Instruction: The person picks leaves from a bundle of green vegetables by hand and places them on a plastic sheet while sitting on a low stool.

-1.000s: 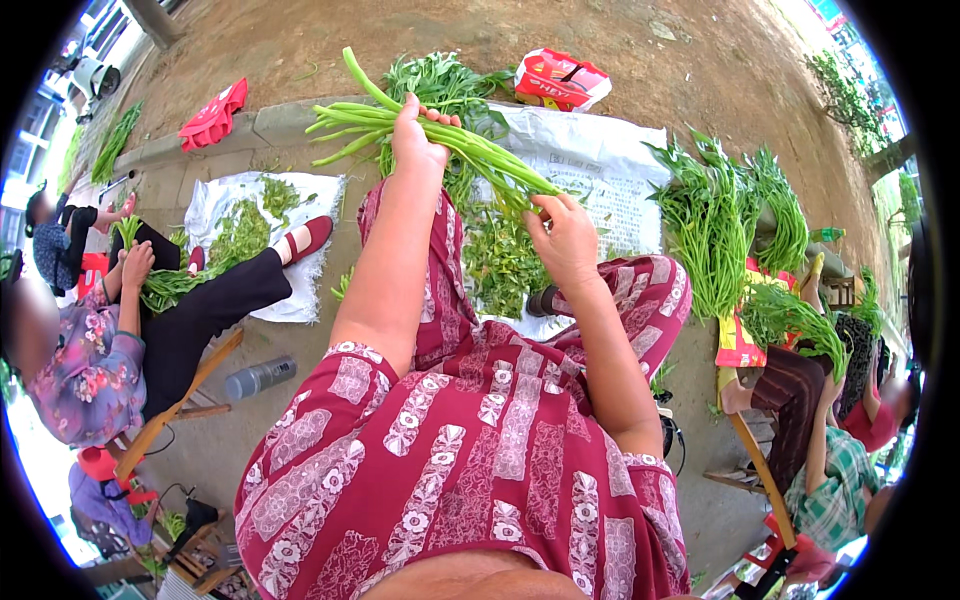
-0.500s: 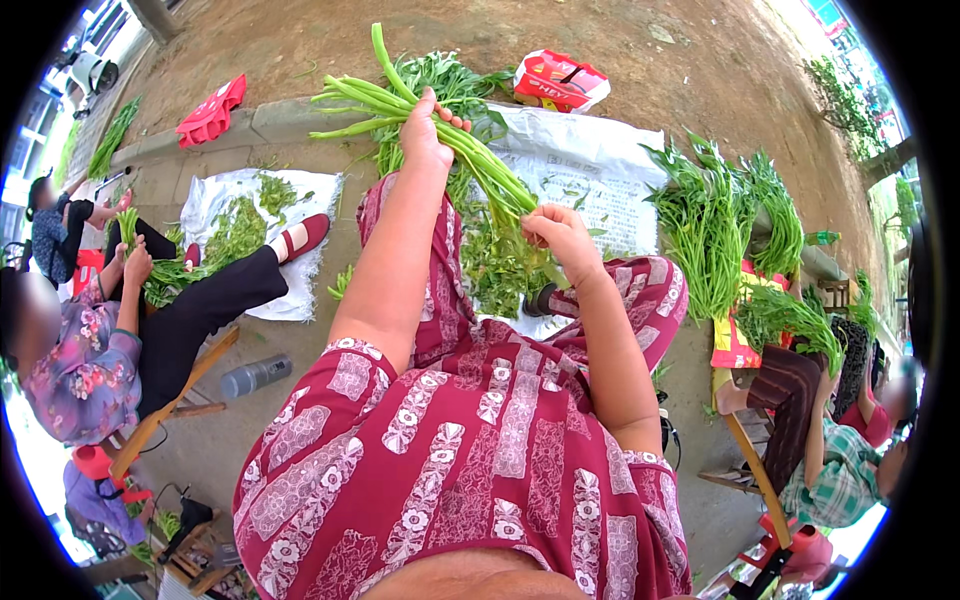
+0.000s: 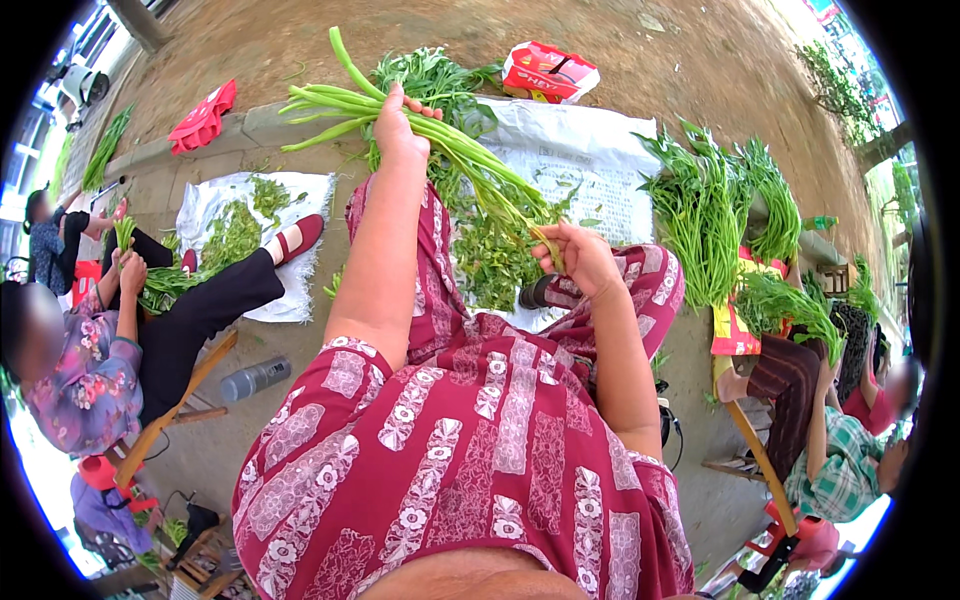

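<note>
My left hand is closed around a bunch of long green leafy-vegetable stems, held up over my lap. Thick pale ends fan out to the left of the fist, while the thinner ends slope down to the right. There my right hand pinches a thin yellowish-green stem tip between thumb and fingers. Below the bunch, loose plucked leaves lie heaped on a white woven sheet between my knees. Just past the left hand rests a pile of uncut greens.
A red and white bag stands beyond the sheet. More greens are stacked at right near a seated person. Another person sits at left by a second leaf-strewn sheet. A bottle lies on the ground.
My left hand and the bunch have shifted a little left. My right hand has drawn slightly down and right, with the thin stem tip now showing in its fingers.
</note>
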Action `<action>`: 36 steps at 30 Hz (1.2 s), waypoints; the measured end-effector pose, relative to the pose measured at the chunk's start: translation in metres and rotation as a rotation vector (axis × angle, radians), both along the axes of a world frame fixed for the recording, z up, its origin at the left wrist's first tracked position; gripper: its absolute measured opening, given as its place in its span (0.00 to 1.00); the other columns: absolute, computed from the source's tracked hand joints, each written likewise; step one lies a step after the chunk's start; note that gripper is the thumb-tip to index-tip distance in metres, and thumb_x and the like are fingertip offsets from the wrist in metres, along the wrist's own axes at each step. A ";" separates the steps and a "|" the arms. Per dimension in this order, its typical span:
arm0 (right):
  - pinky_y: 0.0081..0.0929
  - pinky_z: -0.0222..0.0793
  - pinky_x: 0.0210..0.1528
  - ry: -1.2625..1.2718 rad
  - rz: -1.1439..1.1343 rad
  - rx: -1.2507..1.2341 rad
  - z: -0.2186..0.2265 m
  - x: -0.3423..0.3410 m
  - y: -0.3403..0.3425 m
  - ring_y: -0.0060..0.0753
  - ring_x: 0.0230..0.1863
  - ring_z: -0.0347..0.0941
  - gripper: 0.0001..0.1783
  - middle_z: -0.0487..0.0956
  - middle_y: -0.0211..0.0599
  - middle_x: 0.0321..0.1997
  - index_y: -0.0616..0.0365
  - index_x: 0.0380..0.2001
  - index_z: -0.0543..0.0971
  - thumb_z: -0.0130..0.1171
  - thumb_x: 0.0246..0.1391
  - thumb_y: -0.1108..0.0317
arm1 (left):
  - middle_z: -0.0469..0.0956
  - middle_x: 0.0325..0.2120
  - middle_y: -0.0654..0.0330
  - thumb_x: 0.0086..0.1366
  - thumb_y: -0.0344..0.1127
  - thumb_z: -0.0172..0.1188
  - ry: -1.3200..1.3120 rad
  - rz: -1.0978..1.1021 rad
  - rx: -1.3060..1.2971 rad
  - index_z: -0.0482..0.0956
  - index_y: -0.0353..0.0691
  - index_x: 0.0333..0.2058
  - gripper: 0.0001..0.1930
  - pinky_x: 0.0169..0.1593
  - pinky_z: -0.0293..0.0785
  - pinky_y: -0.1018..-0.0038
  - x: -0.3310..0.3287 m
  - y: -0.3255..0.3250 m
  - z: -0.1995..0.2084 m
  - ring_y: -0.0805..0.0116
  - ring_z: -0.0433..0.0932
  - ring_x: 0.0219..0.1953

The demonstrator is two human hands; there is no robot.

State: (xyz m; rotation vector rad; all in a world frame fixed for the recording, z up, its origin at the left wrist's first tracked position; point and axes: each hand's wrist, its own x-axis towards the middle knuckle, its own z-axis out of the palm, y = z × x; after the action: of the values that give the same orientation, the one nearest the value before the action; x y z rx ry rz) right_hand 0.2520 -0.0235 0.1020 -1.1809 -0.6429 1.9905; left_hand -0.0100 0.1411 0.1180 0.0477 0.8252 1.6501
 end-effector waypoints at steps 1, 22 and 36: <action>0.24 0.70 0.29 -0.011 -0.003 0.007 -0.002 0.003 -0.003 0.31 0.24 0.73 0.19 0.77 0.43 0.28 0.66 0.38 0.73 0.41 0.59 0.60 | 0.64 0.14 0.62 0.59 0.43 0.55 -0.013 0.011 -0.004 0.63 0.44 0.20 0.15 0.29 0.70 0.58 -0.002 0.001 0.000 0.64 0.66 0.17; 0.17 0.69 0.17 -0.472 0.108 0.087 -0.035 0.005 -0.016 0.18 0.16 0.68 0.10 0.73 0.29 0.19 0.63 0.30 0.76 0.53 0.53 0.65 | 0.63 0.13 0.63 0.60 0.42 0.52 -0.062 0.112 0.015 0.62 0.44 0.21 0.14 0.33 0.69 0.61 -0.020 0.001 0.001 0.67 0.63 0.17; 0.17 0.66 0.15 -0.066 -0.459 0.060 -0.051 0.009 -0.011 0.18 0.13 0.66 0.09 0.71 0.26 0.15 0.57 0.23 0.75 0.55 0.52 0.64 | 0.60 0.11 0.65 0.63 0.43 0.48 -0.140 0.166 -0.090 0.61 0.43 0.19 0.16 0.30 0.67 0.63 -0.050 0.005 -0.004 0.69 0.59 0.15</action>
State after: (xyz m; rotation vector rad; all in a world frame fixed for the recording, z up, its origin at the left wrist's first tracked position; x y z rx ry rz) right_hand 0.2614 -0.0341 0.0508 -1.2330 -0.4134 1.5432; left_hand -0.0600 0.1465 0.1138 -0.2020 0.8131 1.7477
